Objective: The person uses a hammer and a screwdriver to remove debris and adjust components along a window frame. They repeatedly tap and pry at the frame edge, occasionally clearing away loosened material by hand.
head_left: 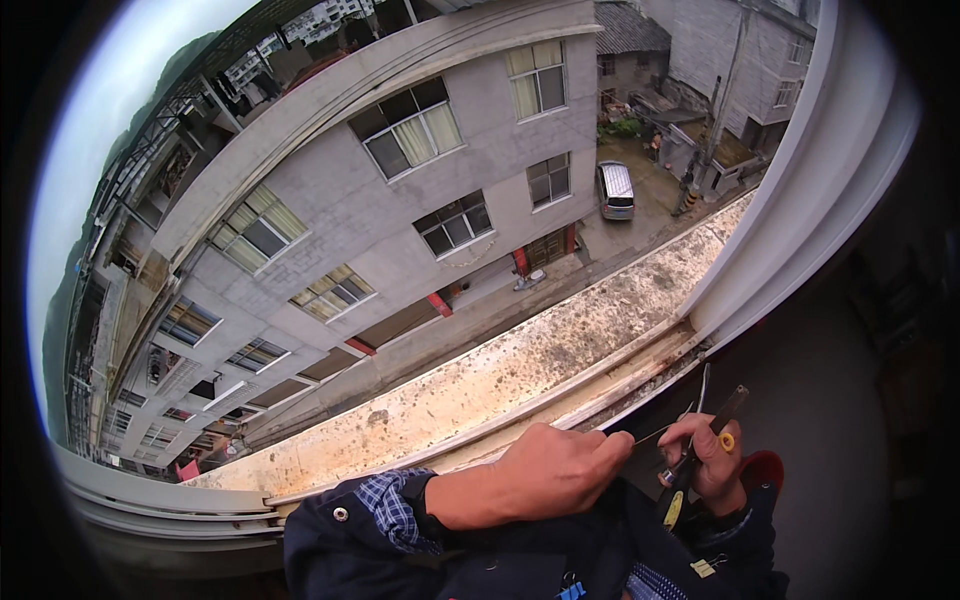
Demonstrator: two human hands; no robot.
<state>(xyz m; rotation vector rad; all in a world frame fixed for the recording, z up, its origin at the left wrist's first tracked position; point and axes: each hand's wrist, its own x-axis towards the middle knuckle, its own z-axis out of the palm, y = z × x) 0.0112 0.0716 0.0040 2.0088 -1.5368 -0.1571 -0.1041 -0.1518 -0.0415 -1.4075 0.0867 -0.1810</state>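
Note:
My left hand (pixel 560 472) is closed, with thumb and forefinger pinched on a thin dark wire-like strand (pixel 650 436) that runs across to my right hand (pixel 708 462). The fingers of that right hand are curled round a hand tool with a flat dark metal end (pixel 735 404) and a black-and-yellow handle (pixel 674 508); its exact kind is unclear. Beside the right fingertips rises a thin pale strip (pixel 704 385). A small yellow ring-like piece (pixel 727 441) shows against the right hand. Both hands are just inside the window track (pixel 600 402).
A stained outer sill (pixel 500 385) runs beyond the track, with a drop to the street. On the right stands a white window frame (pixel 800 200). A grey building (pixel 420 190) and a parked silver van (pixel 616 190) lie outside. Binder clips (pixel 704 568) are on my dark clothing.

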